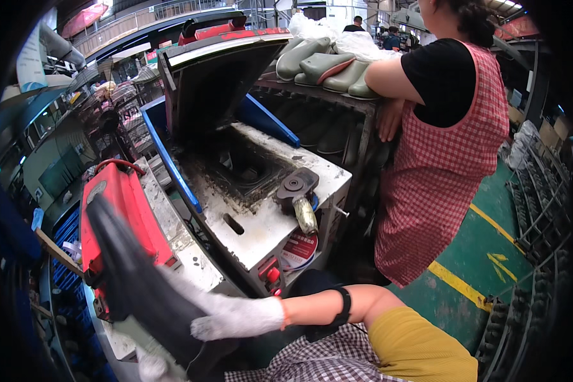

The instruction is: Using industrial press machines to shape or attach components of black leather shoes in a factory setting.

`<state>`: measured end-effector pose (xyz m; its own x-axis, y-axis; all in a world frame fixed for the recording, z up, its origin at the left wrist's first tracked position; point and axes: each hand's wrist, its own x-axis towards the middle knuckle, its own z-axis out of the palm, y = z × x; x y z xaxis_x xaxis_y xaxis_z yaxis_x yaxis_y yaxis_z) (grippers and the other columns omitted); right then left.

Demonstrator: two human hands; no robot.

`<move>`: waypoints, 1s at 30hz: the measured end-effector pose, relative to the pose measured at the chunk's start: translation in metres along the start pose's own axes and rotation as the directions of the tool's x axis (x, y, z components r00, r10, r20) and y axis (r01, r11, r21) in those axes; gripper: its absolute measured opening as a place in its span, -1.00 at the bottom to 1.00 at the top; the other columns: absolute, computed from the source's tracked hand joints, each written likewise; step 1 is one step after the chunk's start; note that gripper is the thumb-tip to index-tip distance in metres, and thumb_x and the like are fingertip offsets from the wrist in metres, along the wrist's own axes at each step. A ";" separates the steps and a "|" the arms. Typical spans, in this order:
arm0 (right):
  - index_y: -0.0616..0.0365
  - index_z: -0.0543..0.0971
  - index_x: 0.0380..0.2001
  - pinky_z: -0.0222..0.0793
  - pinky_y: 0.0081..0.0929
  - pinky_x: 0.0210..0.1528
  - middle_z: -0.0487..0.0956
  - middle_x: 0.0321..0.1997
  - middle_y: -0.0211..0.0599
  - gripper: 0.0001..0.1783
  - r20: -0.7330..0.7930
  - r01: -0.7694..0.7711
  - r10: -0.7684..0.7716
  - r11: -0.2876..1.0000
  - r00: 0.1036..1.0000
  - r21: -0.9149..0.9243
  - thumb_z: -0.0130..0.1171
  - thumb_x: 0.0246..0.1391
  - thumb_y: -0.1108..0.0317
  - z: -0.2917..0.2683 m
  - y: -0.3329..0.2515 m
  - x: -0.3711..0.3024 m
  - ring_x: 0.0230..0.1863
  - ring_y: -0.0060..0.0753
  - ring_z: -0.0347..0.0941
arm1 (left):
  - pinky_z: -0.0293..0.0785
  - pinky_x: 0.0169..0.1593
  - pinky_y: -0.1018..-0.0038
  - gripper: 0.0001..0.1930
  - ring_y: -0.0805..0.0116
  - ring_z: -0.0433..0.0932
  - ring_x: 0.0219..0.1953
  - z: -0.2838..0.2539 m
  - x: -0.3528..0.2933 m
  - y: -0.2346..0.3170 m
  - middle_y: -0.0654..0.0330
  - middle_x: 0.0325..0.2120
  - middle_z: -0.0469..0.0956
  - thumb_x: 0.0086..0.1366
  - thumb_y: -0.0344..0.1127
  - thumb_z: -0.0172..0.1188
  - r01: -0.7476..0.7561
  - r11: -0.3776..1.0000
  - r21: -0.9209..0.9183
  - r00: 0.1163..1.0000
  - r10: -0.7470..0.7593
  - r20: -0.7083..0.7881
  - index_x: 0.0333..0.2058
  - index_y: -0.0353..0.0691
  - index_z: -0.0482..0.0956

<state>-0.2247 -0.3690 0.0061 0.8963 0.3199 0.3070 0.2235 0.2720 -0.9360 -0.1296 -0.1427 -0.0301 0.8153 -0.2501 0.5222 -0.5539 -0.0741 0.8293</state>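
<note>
Gripping one dark boot (134,280), two white-gloved hands: right hand (235,316), left hand (151,368).

- Dark rubbery piece (140,280): motion-blurred; outline smeared, kind cannot be told.
- Right hand (239,316), white glove: fingers partly lost behind the dark piece; grip not readable.
- Left hand (151,368): only a white-gloved scrap at the lower edge, rest cut off.
- Mould cavity (245,167) of the press: interior black with grime, contents indistinct.
- Person in the red checked apron (449,159): head cut by the top edge, legs hidden behind the wearer's arm.
- Rack shelves (328,130) below the grey-green boots: in shadow, contents unclear.
- Far workers (358,24): too small to describe.
- Picture rim: black vignette.
</note>
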 end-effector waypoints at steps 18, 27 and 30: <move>0.32 0.27 0.51 0.27 -0.30 0.48 0.45 0.41 0.34 0.11 -0.618 -0.549 -0.110 0.358 0.778 -0.755 0.39 0.03 -0.14 -0.347 -0.088 0.048 0.43 0.07 0.42 | 0.37 0.40 0.15 -0.33 -0.02 0.54 0.25 0.191 0.322 0.171 -0.18 0.27 0.52 0.49 0.02 0.09 -0.723 0.574 0.385 0.684 0.676 0.274 0.38 -0.36 0.38; -0.03 0.07 0.63 0.15 0.01 0.55 0.09 0.56 0.57 0.31 -0.656 -0.672 0.250 -0.026 0.712 -0.740 0.17 0.00 -0.59 -0.369 -0.053 0.072 0.56 0.49 0.13 | 0.21 0.50 0.21 -0.16 -0.15 0.34 0.45 0.252 0.403 0.211 -0.29 0.40 0.36 0.43 0.09 0.09 -0.745 0.389 0.542 0.667 0.454 0.591 0.49 -0.39 0.18; -0.02 0.05 0.64 0.13 0.02 0.56 0.08 0.56 0.58 0.33 -0.674 -0.693 0.253 -0.023 0.694 -0.721 0.16 -0.01 -0.60 -0.375 -0.050 0.066 0.57 0.49 0.11 | 0.26 0.46 0.22 -0.19 -0.11 0.39 0.42 0.259 0.403 0.217 -0.26 0.37 0.41 0.40 0.05 0.13 -0.765 0.448 0.463 0.638 0.425 0.642 0.47 -0.36 0.24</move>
<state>-0.0329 -0.7019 0.0090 0.9366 -0.3212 -0.1402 -0.3498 -0.8822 -0.3153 0.0354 -0.5091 0.3085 0.1765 -0.8107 0.5583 -0.9496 -0.2894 -0.1201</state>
